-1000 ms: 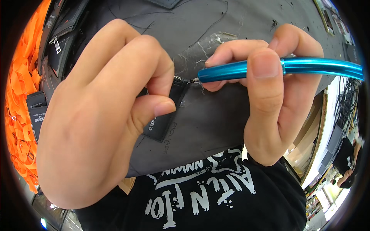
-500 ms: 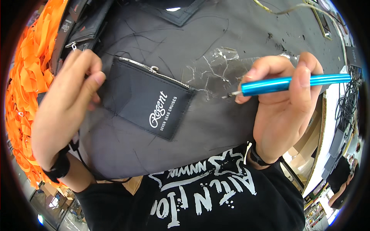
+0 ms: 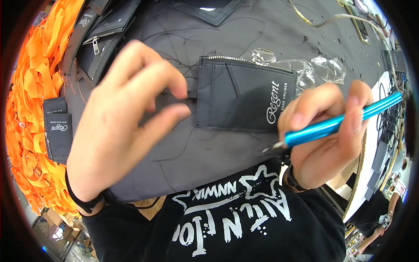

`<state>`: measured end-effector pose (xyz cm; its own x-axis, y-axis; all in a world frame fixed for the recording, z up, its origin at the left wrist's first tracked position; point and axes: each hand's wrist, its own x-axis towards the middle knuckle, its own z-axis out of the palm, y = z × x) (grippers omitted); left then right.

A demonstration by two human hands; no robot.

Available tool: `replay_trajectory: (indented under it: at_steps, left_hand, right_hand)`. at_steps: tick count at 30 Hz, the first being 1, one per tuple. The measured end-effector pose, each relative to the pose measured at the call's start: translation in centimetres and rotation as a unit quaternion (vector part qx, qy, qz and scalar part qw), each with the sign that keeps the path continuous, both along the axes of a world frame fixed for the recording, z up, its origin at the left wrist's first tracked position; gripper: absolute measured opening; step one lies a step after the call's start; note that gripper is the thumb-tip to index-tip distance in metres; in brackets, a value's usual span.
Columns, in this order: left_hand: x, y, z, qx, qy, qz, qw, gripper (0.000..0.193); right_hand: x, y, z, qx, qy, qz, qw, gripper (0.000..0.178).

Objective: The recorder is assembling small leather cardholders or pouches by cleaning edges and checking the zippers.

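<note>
Clearly, the head view shows a flat black pouch [image 3: 251, 94] on the dark grey work surface [image 3: 218, 146], at one o'clock from the middle. It is roughly rectangular, with stitched edges, a slanting pocket seam and white lettering. Its long axis runs nearly nine to three o'clock; the silvery zip [image 3: 244, 60] edge faces twelve, the lettered end three. Clear crumpled film [image 3: 329, 70] lies by its two o'clock corner. The left hand [image 3: 126, 113], just off the nine o'clock end, has thumb and forefinger slightly apart; I cannot tell whether they touch the pouch. Toward four o'clock, the right hand [image 3: 325, 150] grips a shiny blue pen-like tool [image 3: 314, 130], its metal tip aimed at eight.
</note>
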<state>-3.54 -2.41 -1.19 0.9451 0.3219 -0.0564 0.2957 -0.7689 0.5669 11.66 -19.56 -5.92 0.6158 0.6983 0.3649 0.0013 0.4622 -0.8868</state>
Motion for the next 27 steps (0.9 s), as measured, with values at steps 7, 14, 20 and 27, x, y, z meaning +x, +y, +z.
replay_trajectory:
  at_steps: [7,14,20,27]
  left_hand:
    - [-0.6,-0.2,-1.1,-0.011,0.013,-0.075,0.997,0.024]
    - [-1.0,0.5,-1.1,0.024,0.024,-0.112,0.993,0.02]
    - [-1.2,0.5,-0.8,0.011,0.034,-0.088,0.995,0.02]
    - [-1.5,0.4,0.5,0.043,0.018,-0.058,0.997,0.022]
  right_hand:
    - [-3.0,2.4,0.2,-0.083,0.032,0.015,0.996,0.023]
    - [-4.1,3.5,-0.6,-0.095,-0.064,0.001,0.993,0.022]
    - [-3.6,3.6,-1.2,-0.104,-0.165,0.003,0.981,0.021]
    - [-3.5,3.5,-1.2,-0.112,-0.215,0.011,0.97,0.022]
